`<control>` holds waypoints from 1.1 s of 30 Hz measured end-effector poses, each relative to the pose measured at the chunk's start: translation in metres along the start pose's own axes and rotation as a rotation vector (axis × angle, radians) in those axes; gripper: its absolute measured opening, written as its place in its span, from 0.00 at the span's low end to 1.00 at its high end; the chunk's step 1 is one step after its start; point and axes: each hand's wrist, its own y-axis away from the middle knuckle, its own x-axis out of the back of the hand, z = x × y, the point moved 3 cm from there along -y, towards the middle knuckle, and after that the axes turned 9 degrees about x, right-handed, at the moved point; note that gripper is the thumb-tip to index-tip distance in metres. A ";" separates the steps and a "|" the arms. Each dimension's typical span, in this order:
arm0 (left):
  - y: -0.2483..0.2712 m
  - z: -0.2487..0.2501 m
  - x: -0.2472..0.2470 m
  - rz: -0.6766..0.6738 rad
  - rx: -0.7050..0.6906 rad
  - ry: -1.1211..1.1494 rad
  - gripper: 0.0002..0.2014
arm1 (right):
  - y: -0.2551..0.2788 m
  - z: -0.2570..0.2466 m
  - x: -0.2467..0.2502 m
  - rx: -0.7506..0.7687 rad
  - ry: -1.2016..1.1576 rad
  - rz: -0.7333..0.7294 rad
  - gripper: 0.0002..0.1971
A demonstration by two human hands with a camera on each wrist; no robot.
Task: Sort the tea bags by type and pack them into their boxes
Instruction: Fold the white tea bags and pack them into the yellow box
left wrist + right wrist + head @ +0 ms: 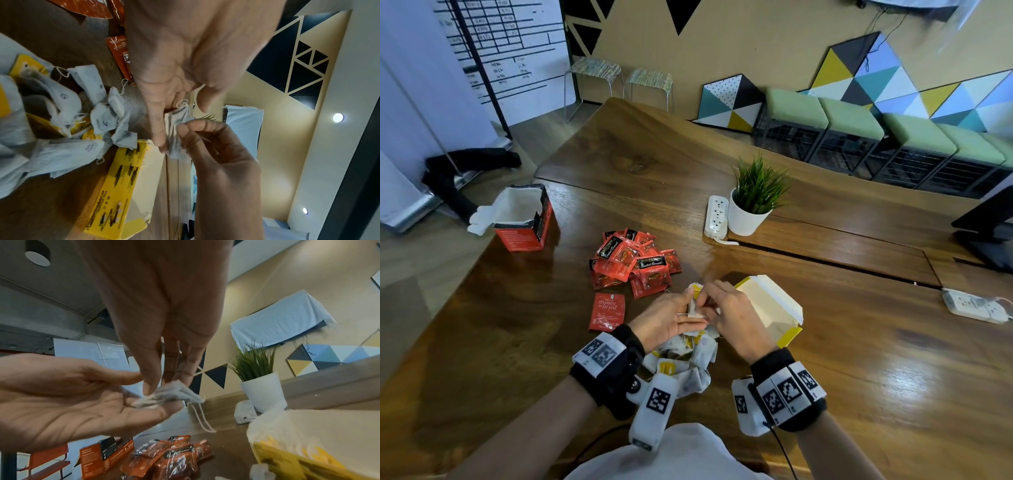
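Over the wooden table my left hand [671, 318] lies palm up with straight fingers, and a small stack of white tea bags [174, 394] rests on them. My right hand [726, 315] pinches that stack [174, 138] between thumb and fingertips, and a string hangs from it. The open yellow box [770, 308] lies just right of my hands. A pile of loose white tea bags [688, 359] with yellow tags lies under my wrists. Red tea packets [633, 263] are heaped further out, with one red packet [607, 310] lying apart. The open red box [524, 219] stands at the far left.
A potted plant [750, 216] and a white power strip [717, 217] stand behind the yellow box. A second power strip [974, 305] lies at the right, near a dark monitor base [986, 233]. The table's left edge runs close to the red box.
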 end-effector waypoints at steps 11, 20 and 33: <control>0.003 -0.009 0.027 -0.042 0.021 -0.079 0.13 | 0.011 0.011 -0.011 -0.091 -0.079 -0.157 0.13; -0.003 -0.015 0.038 0.025 0.101 -0.074 0.12 | 0.009 0.018 -0.002 -0.159 -0.038 0.161 0.04; -0.006 -0.015 0.054 0.156 0.097 -0.073 0.13 | 0.023 0.027 -0.033 -0.170 0.005 -0.142 0.15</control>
